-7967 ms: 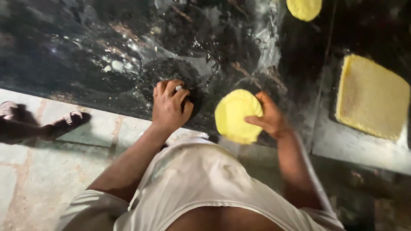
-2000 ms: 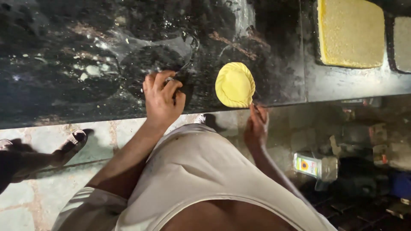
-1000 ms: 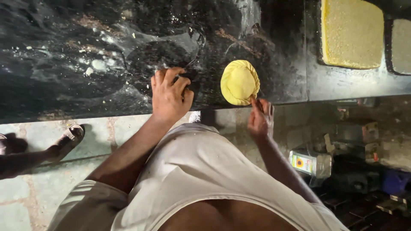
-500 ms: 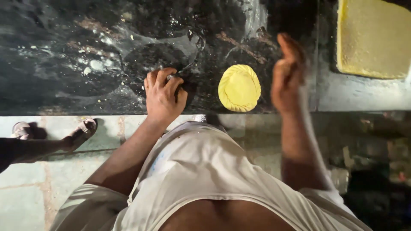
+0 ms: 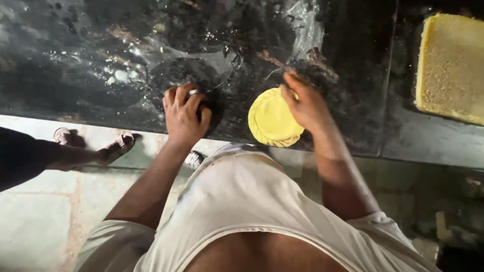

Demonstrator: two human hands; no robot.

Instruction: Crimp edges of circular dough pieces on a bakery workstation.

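**Entry: yellow dough disc handled at the edge of a dark stone tabletop**

- Right hand (image 5: 307, 103): laid on the far right part of the yellow dough disc (image 5: 272, 121), fingers spread over its rim. The grip looks like a light pinch or press on the disc; the thumb is hidden, so a full grasp cannot be confirmed.
- Yellow dough disc: flat, round, lying at the near edge of the tabletop (image 5: 91, 60), slightly overhanging it.
- Left hand (image 5: 184, 113): clenched around a small dark object that cannot be identified, resting on the wet, floury surface.
- Yellow slab (image 5: 451, 68): rectangular, coarse-topped, well apart to the right.
- Sandalled foot (image 5: 116, 146): another person's, on the tiled floor at left.

Step, as judged: shaping or shifting the disc. A clean lift would call for fingers under its rim.
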